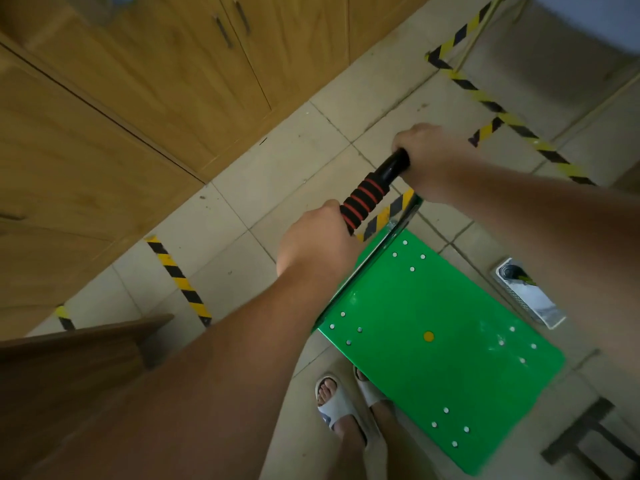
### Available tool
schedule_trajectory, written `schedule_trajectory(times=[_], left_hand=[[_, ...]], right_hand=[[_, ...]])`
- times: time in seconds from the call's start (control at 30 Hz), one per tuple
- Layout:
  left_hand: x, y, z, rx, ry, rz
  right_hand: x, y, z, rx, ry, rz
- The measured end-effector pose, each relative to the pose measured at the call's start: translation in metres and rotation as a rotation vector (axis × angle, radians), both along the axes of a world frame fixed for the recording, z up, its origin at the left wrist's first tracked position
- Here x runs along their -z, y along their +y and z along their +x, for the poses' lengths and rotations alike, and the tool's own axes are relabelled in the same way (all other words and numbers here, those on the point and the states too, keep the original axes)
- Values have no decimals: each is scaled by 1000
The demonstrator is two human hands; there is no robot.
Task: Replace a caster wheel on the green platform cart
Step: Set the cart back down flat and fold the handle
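The handle [367, 197] is gripped by the left hand [317, 239] and right hand [427, 157] — probably to position the green platform cart [436, 362].

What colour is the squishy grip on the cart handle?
The foam grip is black with red rings, seen in the head view between the left hand and right hand.

Left hand's [318, 239] fingertips behind cart handle [367, 195]

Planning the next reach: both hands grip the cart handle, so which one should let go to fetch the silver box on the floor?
Probably the right hand. The silver box lies on the floor right of the green cart, under that forearm; the left hand would have to cross the deck.
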State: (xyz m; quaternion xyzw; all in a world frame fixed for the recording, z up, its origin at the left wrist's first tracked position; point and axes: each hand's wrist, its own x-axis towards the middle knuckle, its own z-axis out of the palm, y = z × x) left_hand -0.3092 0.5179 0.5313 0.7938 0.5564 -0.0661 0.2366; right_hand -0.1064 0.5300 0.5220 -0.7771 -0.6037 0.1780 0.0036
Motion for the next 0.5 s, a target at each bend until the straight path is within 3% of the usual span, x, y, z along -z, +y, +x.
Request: schedule_trajectory(times=[0.2,0.5], left_hand=[[-6,-3,7,20,48,9],[-8,-3,11,43,72,-23]], right_hand=[[-15,-25,-2,176,304,37],[-28,-61,-40,496,495,93]])
